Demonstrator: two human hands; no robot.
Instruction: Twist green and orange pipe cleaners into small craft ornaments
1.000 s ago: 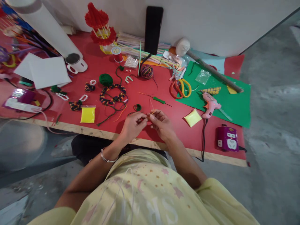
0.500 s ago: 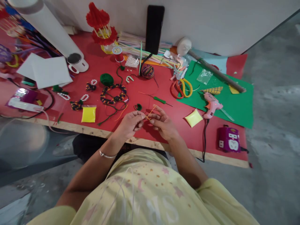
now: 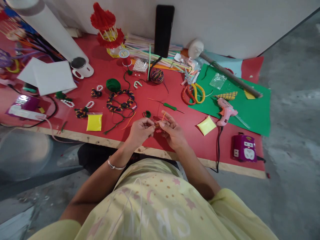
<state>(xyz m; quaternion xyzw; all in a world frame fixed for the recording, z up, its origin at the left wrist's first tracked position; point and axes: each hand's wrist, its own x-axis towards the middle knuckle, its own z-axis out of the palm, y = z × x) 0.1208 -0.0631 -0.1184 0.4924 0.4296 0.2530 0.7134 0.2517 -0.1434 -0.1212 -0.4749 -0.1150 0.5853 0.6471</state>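
On the red tabletop (image 3: 190, 133), both hands (image 3: 157, 130) pinch orange yarn (image 3: 163, 115).

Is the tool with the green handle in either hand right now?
No, the green-handled tool lies on the red table, while the left hand and right hand hold orange thread.

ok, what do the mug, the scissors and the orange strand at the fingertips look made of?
Mug: glossy white shell, plastic or enamel; the dark, metallic-looking inside suggests steel.
Scissors: grey, shiny blades, likely steel; smooth, evenly coloured red and yellow handles, probably plastic.
Orange strand: thin, matt, probably yarn or thread; too small to tell the fibre.
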